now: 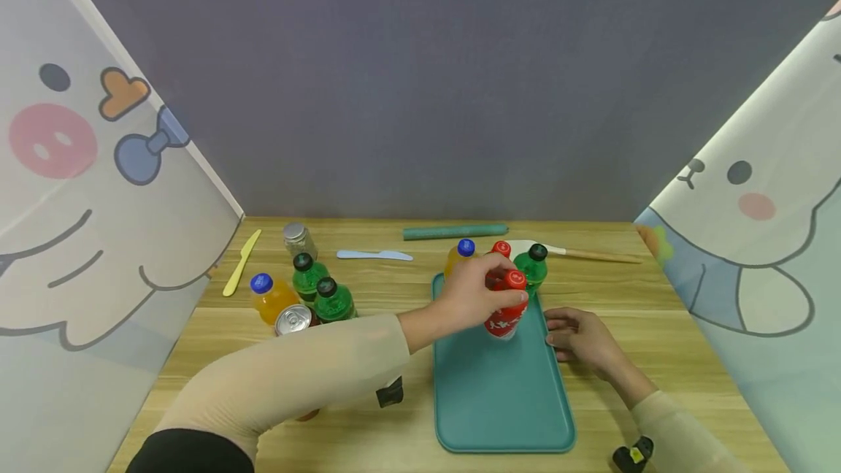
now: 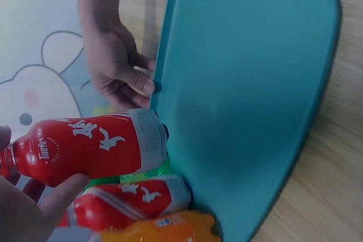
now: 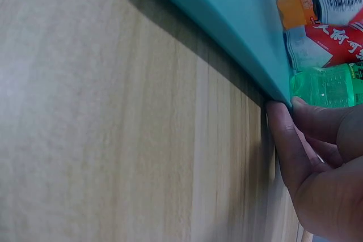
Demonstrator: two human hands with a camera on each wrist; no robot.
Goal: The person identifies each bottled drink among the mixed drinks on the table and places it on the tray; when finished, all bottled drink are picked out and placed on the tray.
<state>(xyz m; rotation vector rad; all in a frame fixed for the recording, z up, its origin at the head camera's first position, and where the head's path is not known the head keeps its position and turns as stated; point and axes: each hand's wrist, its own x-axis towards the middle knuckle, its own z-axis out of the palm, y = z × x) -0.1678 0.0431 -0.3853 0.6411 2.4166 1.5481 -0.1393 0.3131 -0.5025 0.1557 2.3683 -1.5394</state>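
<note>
My left hand (image 1: 469, 296) grips a red bottle (image 1: 504, 323) near its neck, above the teal tray (image 1: 502, 404). In the left wrist view the held red bottle (image 2: 96, 145) has white lettering and a pale base. At the tray's far end stand an orange bottle (image 1: 455, 263) with a blue cap, a second red bottle (image 1: 501, 247) and a green bottle (image 1: 532, 268) with a black cap; the second red one is partly hidden behind the left hand. My right hand (image 1: 583, 340) pinches the tray's right rim between thumb and fingers, clearer in the right wrist view.
Left of the tray stand an orange bottle (image 1: 274, 304), two green bottles (image 1: 333, 304), a can (image 1: 293, 320) and a glass jar (image 1: 299, 241). A yellow knife (image 1: 242, 264), a blue knife (image 1: 374, 255), a green rod (image 1: 455, 232) and a wooden-handled spatula (image 1: 601, 256) lie toward the back.
</note>
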